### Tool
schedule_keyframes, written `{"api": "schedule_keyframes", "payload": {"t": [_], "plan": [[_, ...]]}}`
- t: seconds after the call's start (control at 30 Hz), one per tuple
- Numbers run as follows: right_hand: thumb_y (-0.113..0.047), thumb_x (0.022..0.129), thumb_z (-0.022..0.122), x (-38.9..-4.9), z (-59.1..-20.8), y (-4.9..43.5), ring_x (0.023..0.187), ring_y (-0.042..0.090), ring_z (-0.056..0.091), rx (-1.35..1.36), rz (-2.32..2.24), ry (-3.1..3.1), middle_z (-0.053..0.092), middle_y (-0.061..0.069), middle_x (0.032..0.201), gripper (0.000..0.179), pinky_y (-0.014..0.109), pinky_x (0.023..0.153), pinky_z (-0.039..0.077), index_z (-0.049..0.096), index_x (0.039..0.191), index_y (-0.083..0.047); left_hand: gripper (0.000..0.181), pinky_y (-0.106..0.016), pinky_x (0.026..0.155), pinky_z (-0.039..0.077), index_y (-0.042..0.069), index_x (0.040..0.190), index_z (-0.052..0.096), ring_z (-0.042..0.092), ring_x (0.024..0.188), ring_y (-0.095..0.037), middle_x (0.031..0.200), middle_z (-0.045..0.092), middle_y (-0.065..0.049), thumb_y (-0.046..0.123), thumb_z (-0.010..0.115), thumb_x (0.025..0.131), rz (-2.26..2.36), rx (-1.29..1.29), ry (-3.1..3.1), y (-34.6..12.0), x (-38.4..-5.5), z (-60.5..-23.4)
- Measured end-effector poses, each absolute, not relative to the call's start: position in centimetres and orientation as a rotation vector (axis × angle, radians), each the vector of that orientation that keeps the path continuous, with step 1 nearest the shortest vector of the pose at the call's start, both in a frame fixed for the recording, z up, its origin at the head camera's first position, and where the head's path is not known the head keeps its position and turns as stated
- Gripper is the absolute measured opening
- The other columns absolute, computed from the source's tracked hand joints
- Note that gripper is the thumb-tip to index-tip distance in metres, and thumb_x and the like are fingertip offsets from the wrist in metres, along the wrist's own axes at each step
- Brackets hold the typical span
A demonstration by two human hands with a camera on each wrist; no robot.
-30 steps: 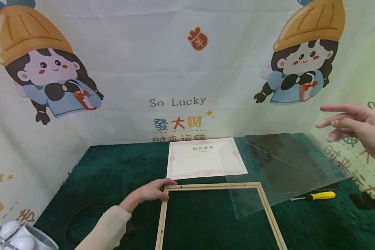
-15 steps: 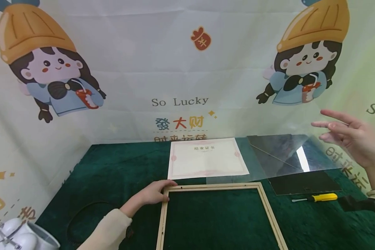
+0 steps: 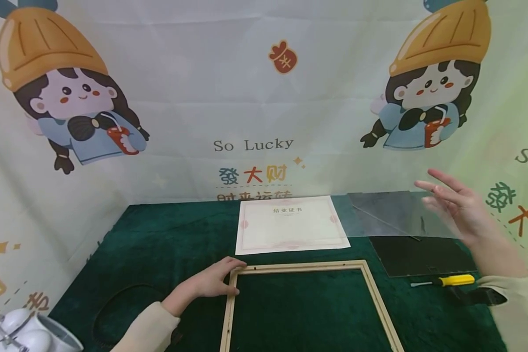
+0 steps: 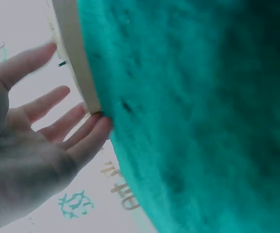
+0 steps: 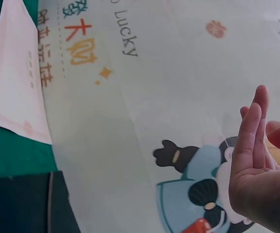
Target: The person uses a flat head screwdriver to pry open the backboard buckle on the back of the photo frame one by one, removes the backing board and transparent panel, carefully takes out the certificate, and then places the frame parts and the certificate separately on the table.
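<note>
In the head view my left hand (image 3: 211, 281) holds the far left corner of a light wooden picture frame (image 3: 299, 267), with the thumb at the left bar. The left wrist view shows my fingertips (image 4: 95, 130) at the corner of the frame (image 4: 79, 63). Over at the right, my right hand (image 3: 466, 215) pinches the edge of a clear sheet (image 3: 387, 227), its lower fingers showing through it. The sheet overlaps a dark backing board (image 3: 422, 256) in this view. In the right wrist view the fingers (image 5: 249, 136) are straight, the thumb opposite them.
A certificate (image 3: 290, 230) lies behind the frame on the green cloth (image 3: 176, 234). A yellow-handled screwdriver (image 3: 455, 280) lies to the right. Loops of dark cord (image 3: 97, 313) are on the left, near a white object (image 3: 35, 337). A printed curtain (image 3: 193, 73) closes off the back.
My right hand has moved left and slightly down, and the clear sheet has swung away from the frame toward the back. More of the dark board shows. The left hand stays at the corner.
</note>
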State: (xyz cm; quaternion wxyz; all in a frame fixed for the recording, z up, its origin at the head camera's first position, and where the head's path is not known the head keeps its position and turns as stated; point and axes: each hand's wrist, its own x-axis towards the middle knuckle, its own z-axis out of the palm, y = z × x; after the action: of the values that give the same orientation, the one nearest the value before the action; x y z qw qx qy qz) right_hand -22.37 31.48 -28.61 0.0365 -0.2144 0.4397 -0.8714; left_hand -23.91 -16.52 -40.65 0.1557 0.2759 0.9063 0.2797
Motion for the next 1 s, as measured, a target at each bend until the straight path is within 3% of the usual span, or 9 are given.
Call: {"api": "schedule_keyframes", "payload": {"t": [0.17, 0.4, 0.6, 0.83, 1.0], "plan": [[0.005, 0.094, 0.028, -23.1, -30.2, 29.9, 0.08, 0.023, 0.063, -0.66, -2.708, 1.146, 0.059, 0.014, 0.109, 0.038, 0.029, 0.078, 0.046, 0.053, 0.119, -0.008, 0.072, -0.05, 0.091, 0.031, 0.003, 0.132, 0.035, 0.034, 0.116, -0.032, 0.134, 0.027, -0.019, 0.026, 0.071, 0.074, 0.76, 0.75, 2.543, -17.7, -21.8, -40.1], [0.002, 0.094, 0.035, -24.0, -31.8, 27.1, 0.078, 0.021, 0.063, -0.514, -2.748, 1.118, 0.059, 0.012, 0.108, 0.034, 0.028, 0.076, 0.047, 0.038, 0.125, -0.012, 0.076, -0.047, 0.087, 0.037, -0.001, 0.128, 0.038, 0.043, 0.106, -0.025, 0.125, 0.04, -0.012, 0.031, 0.074, 0.07, 0.64, 0.733, 2.499, -18.6, -18.8, -39.4], [-0.001, 0.091, 0.044, -24.9, -32.8, 24.1, 0.077, 0.019, 0.063, -0.378, -2.768, 1.167, 0.061, 0.009, 0.105, 0.042, 0.026, 0.076, 0.047, 0.028, 0.128, -0.013, 0.078, -0.045, 0.084, 0.04, 0.002, 0.129, 0.04, 0.045, 0.099, -0.019, 0.123, 0.043, -0.009, 0.035, 0.075, 0.068, 0.584, 0.689, 2.472, -18.3, -17.1, -39.5], [-0.005, 0.091, 0.047, -26.2, -33.6, 20.3, 0.074, 0.016, 0.063, -0.289, -2.711, 1.295, 0.062, 0.005, 0.102, 0.06, 0.024, 0.075, 0.047, 0.013, 0.14, -0.01, 0.08, -0.045, 0.084, 0.04, 0.003, 0.129, 0.04, 0.046, 0.099, -0.02, 0.124, 0.043, -0.011, 0.037, 0.076, 0.066, 0.531, 0.666, 2.509, -18.1, -16.5, -39.6], [-0.006, 0.093, 0.043, -27.0, -34.1, 17.5, 0.072, 0.015, 0.062, -0.215, -2.652, 1.379, 0.062, 0.002, 0.1, 0.055, 0.023, 0.074, 0.047, 0.015, 0.14, -0.009, 0.08, -0.046, 0.084, 0.04, 0.004, 0.129, 0.04, 0.047, 0.099, -0.021, 0.124, 0.044, -0.011, 0.037, 0.076, 0.065, 0.538, 0.654, 2.513, -18.1, -16.6, -39.6]]}}
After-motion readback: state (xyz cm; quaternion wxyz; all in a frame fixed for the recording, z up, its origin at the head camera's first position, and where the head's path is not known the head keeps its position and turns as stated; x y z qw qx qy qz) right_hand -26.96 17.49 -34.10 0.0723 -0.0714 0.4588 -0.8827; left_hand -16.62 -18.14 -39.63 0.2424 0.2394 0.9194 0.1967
